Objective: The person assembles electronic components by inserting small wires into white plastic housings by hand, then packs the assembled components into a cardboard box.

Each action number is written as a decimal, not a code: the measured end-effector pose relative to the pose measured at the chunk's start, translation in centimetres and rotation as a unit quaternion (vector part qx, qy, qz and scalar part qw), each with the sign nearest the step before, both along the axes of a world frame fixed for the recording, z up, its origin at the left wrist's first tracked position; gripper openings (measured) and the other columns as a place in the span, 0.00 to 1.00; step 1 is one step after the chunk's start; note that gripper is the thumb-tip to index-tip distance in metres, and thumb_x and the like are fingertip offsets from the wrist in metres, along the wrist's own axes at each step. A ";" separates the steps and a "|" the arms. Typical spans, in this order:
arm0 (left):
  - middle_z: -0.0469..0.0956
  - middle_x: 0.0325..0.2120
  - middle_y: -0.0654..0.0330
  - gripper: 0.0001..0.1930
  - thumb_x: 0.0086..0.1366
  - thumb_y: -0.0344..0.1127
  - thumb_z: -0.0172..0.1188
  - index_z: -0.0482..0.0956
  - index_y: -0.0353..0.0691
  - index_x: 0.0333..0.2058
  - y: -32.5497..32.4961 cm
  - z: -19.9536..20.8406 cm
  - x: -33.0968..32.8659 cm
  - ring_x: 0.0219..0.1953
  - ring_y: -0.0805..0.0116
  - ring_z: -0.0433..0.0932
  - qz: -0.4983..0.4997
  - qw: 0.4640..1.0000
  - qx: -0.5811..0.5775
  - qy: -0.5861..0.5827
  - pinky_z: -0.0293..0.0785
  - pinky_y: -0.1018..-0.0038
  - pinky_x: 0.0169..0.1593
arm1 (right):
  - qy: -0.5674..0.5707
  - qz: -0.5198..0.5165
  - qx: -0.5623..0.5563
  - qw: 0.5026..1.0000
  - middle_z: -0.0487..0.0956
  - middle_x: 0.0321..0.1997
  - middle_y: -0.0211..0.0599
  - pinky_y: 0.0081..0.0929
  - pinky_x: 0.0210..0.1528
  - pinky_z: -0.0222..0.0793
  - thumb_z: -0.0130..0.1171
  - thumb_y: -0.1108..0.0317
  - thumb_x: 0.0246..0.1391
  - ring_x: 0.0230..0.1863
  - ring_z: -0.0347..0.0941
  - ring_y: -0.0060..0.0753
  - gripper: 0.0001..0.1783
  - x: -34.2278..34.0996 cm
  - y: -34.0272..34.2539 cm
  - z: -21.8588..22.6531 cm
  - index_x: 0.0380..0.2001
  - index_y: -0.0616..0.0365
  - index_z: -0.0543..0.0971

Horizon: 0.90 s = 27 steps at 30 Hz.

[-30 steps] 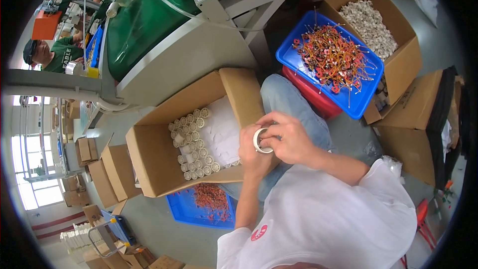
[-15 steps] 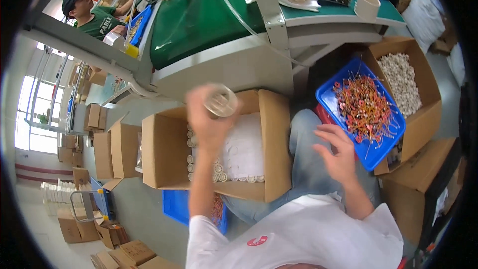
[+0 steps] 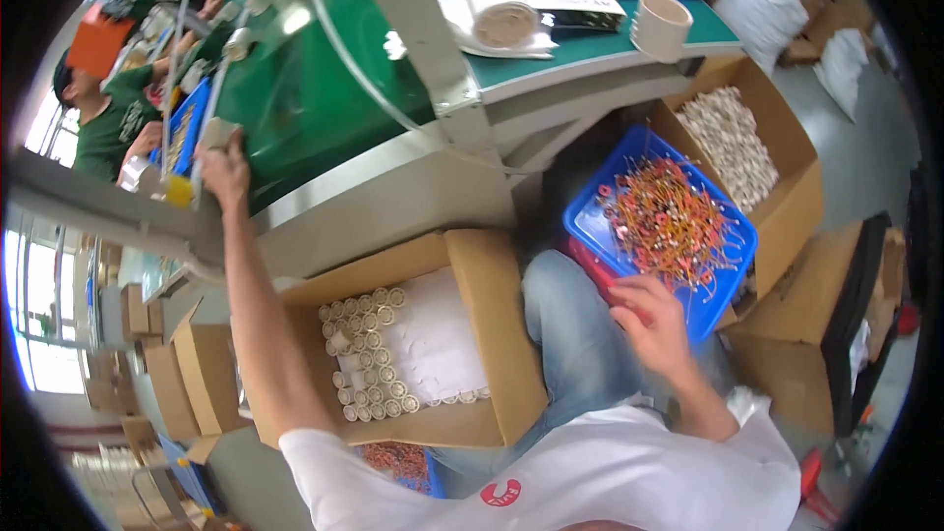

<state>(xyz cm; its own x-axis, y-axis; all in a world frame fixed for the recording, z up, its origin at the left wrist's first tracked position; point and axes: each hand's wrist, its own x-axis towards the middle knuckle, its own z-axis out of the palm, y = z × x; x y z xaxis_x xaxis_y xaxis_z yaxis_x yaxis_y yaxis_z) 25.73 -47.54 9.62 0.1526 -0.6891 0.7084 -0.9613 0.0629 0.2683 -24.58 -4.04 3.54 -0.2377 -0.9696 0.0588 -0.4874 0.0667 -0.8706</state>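
Cardboard box [image 3: 495,334]: matte brown walls, short white cylinders [image 3: 366,344] standing in rows on pale paper. Right of box: right grip [image 3: 651,324], thumb and fingers apart, near glossy blue tray [image 3: 588,219] of tangled orange-red wires [image 3: 669,221]. Beyond box: shiny green surface [image 3: 324,108]; farther left, co-worker [image 3: 103,133]. At surface's edge, beyond box leftward: left grip [image 3: 226,167] clamped on off-white cylinder [image 3: 217,131], partly hidden by fingers.

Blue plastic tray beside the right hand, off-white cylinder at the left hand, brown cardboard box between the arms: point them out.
Blue plastic tray [image 3: 590,220]: head view, bare left corner.
Off-white cylinder [image 3: 217,132]: head view, its side.
Brown cardboard box [image 3: 500,334]: head view, right side.
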 end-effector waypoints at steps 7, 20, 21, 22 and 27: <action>0.71 0.51 0.40 0.33 0.64 0.46 0.65 0.67 0.24 0.55 8.3 0.7 -5.8 0.54 0.45 0.71 -0.031 0.968 -0.231 -0.095 0.66 0.58 0.58 | 0.113 -0.063 -0.056 0.990 0.80 0.42 0.46 0.34 0.49 0.73 0.64 0.74 0.50 0.45 0.78 0.44 0.12 -3.3 -2.5 -0.5 0.40 0.62 0.83; 0.52 0.68 0.39 0.42 0.59 0.45 0.66 0.55 0.41 0.67 31.7 -41.0 3.0 0.68 0.39 0.53 0.038 0.849 0.523 -0.070 0.50 0.47 0.68 | 0.361 0.048 0.147 0.920 0.80 0.33 0.57 0.50 0.42 0.73 0.62 0.64 0.52 0.38 0.78 0.60 0.13 -6.3 -16.9 -5.7 0.29 0.66 0.83; 0.53 0.68 0.42 0.43 0.59 0.45 0.66 0.54 0.43 0.68 32.3 -42.0 1.8 0.68 0.40 0.53 0.044 0.836 0.541 -0.081 0.51 0.47 0.68 | 0.383 0.033 0.148 0.911 0.80 0.33 0.58 0.51 0.41 0.74 0.62 0.63 0.51 0.37 0.78 0.61 0.13 -6.2 -17.2 -6.5 0.27 0.65 0.82; 0.53 0.68 0.44 0.44 0.58 0.46 0.66 0.53 0.44 0.68 32.1 -42.5 0.9 0.68 0.41 0.54 0.053 0.824 0.557 -0.091 0.52 0.47 0.67 | 0.404 0.019 0.146 0.903 0.80 0.33 0.59 0.52 0.41 0.74 0.63 0.63 0.51 0.37 0.78 0.62 0.13 -6.1 -17.1 -7.3 0.26 0.65 0.82; 0.55 0.68 0.46 0.43 0.59 0.46 0.65 0.53 0.45 0.69 29.5 -43.9 1.8 0.67 0.45 0.56 0.065 0.841 0.525 -0.111 0.57 0.47 0.65 | 0.342 0.038 0.075 0.936 0.81 0.34 0.54 0.49 0.45 0.73 0.64 0.67 0.48 0.40 0.78 0.59 0.08 -6.5 -16.1 -7.6 0.28 0.62 0.82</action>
<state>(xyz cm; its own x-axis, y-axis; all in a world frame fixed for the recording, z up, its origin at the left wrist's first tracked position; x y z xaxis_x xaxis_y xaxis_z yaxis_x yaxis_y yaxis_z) 27.54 -18.09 -34.28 0.2202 -0.9401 -0.2603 -0.9753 -0.2072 -0.0767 -31.12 -20.16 -4.07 -0.1236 -0.9918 0.0338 -0.9355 0.1051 -0.3375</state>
